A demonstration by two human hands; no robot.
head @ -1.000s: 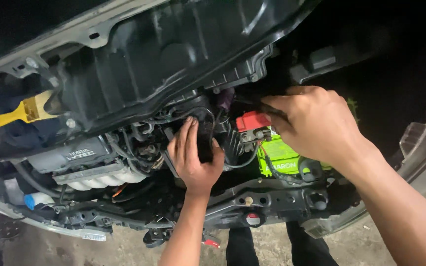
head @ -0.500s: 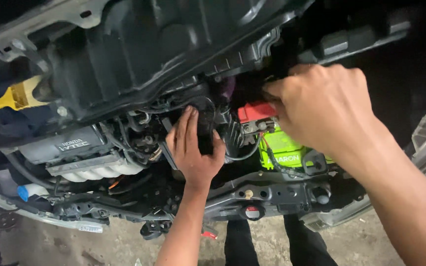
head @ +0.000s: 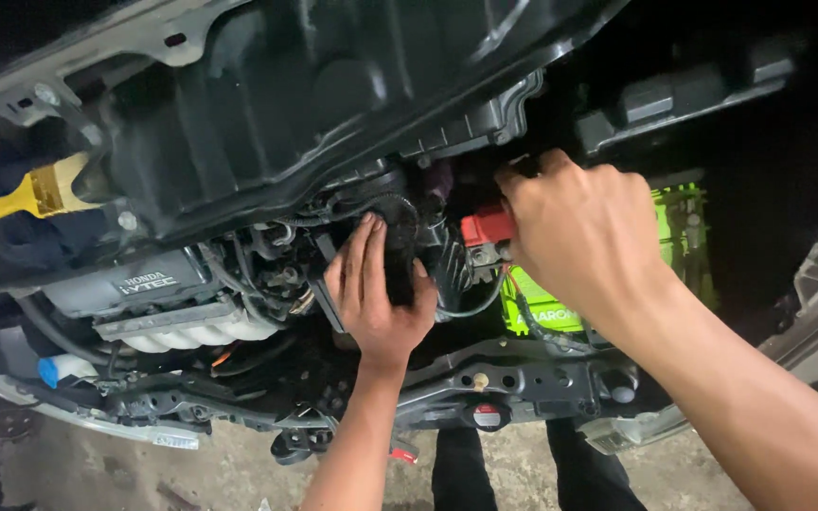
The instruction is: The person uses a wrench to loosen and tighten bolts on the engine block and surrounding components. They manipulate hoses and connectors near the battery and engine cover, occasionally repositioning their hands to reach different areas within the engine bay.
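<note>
Nearest us, our right forearm crosses in from the lower right corner, its elbow cut off by the frame; our right hand (head: 587, 237) is arched knuckles-up over the red terminal cover (head: 487, 227), and its fingertips are hidden behind the hand, so we cannot tell whether they pinch anything. Our left hand (head: 379, 295) rises from the bottom edge, palm away, fingers together and wrapped on a black ribbed hose (head: 400, 248), thumb on its right side. Just right of the cover sits the green battery (head: 543, 305), largely masked by our wrist. Left of the hose, the grey engine cover (head: 134, 284) lies half under the raised black hood panel (head: 314, 85). Farther left, a yellow-handled brush (head: 21, 197) rests at the frame edge. Open room is tight between hose and battery; the upper right is too dark to read.
</note>
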